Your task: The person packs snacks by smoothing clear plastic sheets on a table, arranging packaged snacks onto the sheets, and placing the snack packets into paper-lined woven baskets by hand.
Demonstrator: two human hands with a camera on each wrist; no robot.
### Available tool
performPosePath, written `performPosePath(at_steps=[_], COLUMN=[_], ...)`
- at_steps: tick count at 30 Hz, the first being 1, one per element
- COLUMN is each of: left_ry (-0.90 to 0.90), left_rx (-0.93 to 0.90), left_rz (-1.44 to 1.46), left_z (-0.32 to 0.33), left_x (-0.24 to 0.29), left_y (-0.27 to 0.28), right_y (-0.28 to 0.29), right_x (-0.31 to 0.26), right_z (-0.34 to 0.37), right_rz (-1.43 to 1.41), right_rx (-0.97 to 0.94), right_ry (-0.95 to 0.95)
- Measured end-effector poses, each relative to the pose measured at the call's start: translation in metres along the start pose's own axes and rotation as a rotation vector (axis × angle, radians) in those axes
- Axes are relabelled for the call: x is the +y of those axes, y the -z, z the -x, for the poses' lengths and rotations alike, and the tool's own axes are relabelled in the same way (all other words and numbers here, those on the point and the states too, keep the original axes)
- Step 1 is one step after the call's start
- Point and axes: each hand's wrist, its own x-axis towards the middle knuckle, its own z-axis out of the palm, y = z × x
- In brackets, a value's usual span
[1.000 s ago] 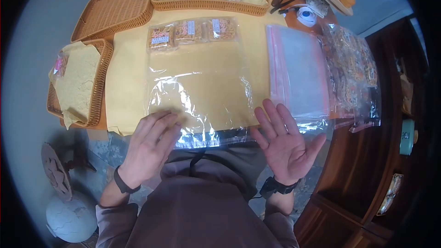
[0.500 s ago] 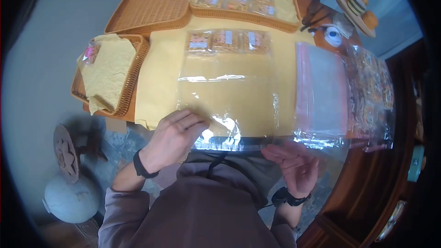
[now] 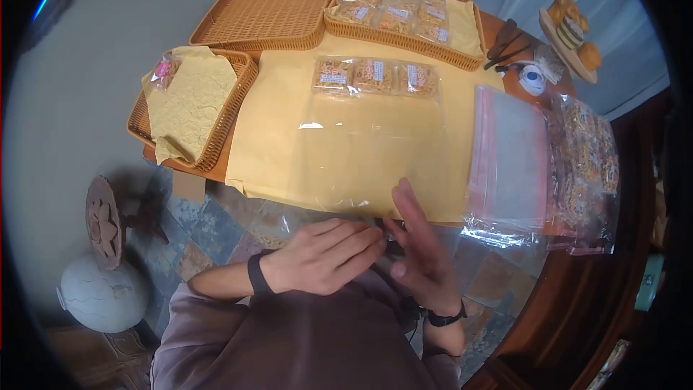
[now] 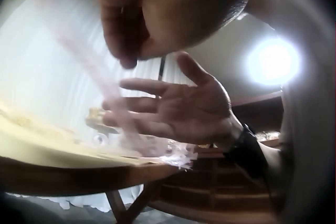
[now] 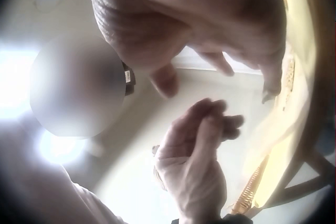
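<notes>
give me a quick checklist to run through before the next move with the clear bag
1. Three labelled snack packets side by side at the far end of the clear bag: ok.
2. White labels on those three facing up: ok.
3. Right hand free, fingers extended, holding nothing: ok.
4. Left hand gripping the bag's near edge: cannot tell, the film is too transparent there.
5. Bag's near end sealed: cannot tell, the hands obscure that area.
6. Stack of pink-edged bags set to the right, apart from the packets: ok.
</notes>
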Motion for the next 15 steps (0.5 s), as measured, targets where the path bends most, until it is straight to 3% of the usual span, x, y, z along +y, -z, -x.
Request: performPosePath(at_steps=[1, 3, 10, 12, 13, 15], left_ry=[0.001, 0.328, 0.381, 0.457, 0.453, 0.611], left_rx=[0.005, -0.162, -0.191, -0.118, -0.112, -0.08], left_rz=[-0.006, 0.024, -0.086, -0.121, -0.132, -0.125], left_z=[-0.001, -0.002, -0.044, -0.056, -0.059, -0.066], left_x=[0.0, -0.004, -0.03, -0.043, -0.05, -0.059], left_y=[-0.007, -0.025, -0.056, -0.068, -0.074, -0.078], right_y=[-0.001, -0.004, -0.015, -0.014, -0.015, -0.018], right_x=[-0.001, -0.002, 0.011, 0.017, 0.016, 0.012], right_z=[-0.002, -0.006, -0.016, -0.021, -0.021, -0.021], right_rz=[0.003, 0.048, 0.022, -0.01, -0.009, 0.046], right_rx=[-0.007, -0.04, 0.007, 0.134, 0.127, 0.128], right_ry=[0.002, 0.036, 0.117, 0.179, 0.19, 0.203])
